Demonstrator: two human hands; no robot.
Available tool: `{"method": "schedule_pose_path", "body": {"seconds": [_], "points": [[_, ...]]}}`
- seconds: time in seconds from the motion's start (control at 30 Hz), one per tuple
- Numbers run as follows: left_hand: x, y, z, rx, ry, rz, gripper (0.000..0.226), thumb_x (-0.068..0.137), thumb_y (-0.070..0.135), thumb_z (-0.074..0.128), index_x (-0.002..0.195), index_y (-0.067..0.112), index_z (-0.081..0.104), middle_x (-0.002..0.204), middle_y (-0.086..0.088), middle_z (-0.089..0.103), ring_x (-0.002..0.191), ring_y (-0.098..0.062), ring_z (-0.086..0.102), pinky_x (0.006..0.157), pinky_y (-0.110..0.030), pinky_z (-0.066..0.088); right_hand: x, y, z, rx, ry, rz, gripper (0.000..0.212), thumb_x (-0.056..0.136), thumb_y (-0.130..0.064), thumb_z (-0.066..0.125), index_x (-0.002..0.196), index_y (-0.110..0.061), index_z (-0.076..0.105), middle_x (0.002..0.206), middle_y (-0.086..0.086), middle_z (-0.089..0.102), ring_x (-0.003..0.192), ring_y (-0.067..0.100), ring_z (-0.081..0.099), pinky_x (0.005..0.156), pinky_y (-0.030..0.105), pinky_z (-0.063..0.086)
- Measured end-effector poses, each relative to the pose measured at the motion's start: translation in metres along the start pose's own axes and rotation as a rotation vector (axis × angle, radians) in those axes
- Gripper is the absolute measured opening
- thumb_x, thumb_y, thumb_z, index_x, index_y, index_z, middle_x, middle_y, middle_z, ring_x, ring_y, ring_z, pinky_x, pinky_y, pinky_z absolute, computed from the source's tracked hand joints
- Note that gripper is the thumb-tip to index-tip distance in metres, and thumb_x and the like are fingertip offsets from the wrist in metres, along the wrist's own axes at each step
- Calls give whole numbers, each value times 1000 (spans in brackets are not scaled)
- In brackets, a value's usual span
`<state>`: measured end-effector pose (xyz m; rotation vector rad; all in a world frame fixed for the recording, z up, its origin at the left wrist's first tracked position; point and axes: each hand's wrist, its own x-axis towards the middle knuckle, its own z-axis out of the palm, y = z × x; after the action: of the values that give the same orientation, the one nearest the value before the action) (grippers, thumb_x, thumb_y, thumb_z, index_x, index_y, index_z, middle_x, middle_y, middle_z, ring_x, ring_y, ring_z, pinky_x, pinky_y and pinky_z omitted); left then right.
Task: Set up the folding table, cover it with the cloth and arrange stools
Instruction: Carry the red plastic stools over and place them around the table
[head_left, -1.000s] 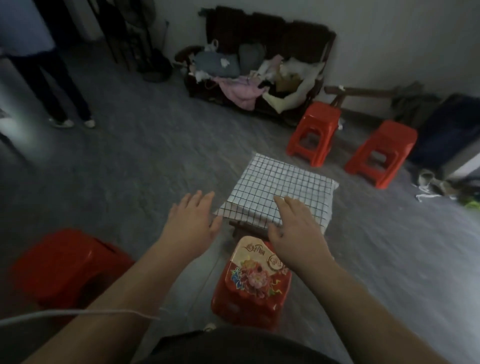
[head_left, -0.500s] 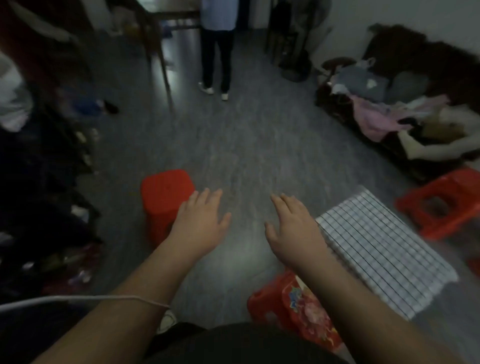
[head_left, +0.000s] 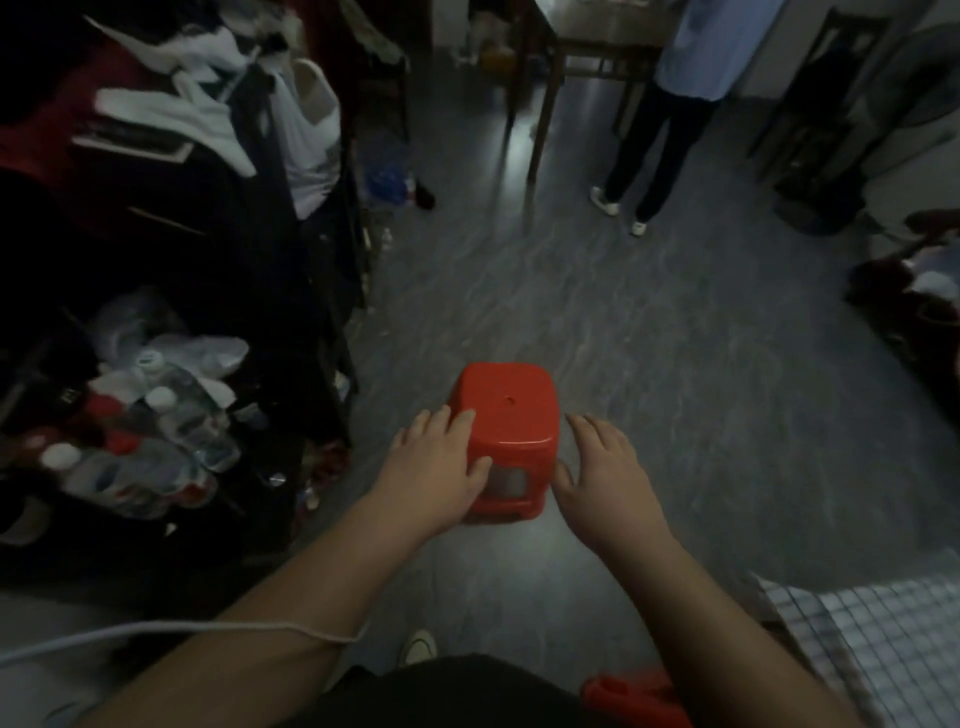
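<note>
A red plastic stool (head_left: 506, 421) stands upright on the grey floor at the centre of the view. My left hand (head_left: 434, 465) rests against its left side, fingers spread over the seat's corner. My right hand (head_left: 602, 470) is at its right side, fingers apart, close to the stool's edge or just touching it. The checked cloth (head_left: 872, 644) covers the table at the bottom right corner. The edge of another red stool (head_left: 631, 693) shows at the bottom, near my body.
A cluttered dark rack (head_left: 171, 291) with clothes, bags and bottles fills the left. A person in a blue top (head_left: 670, 130) stands at the back beside a wooden table's legs (head_left: 540, 98). A dark sofa's end (head_left: 914, 306) lies at the right.
My view has swung left, away from the covered table toward the red stool. Both hands have reached forward and down to the stool's sides.
</note>
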<state>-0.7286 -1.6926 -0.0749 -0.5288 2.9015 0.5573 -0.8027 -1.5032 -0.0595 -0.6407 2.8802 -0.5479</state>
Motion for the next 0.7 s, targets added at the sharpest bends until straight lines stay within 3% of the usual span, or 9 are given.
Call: {"method": "schedule_pose_path", "body": {"seconds": [0.27, 0.7], "points": [[52, -35, -10, -27, -49, -8, 70, 96, 54, 44, 155, 23, 24, 160, -9, 29, 148, -30, 25, 120, -47, 24, 47, -11, 13, -19, -37, 30, 63, 96, -37, 54, 153, -20, 34, 156, 3, 38, 146, 21, 28, 119, 35, 23], [203, -23, 10, -34, -90, -128, 70, 96, 52, 46, 155, 22, 24, 160, -8, 30, 148, -26, 25, 118, -45, 28, 209, 60, 24, 37, -134, 22, 62, 95, -34, 53, 153, -20, 34, 155, 1, 37, 144, 19, 28, 117, 35, 26]]}}
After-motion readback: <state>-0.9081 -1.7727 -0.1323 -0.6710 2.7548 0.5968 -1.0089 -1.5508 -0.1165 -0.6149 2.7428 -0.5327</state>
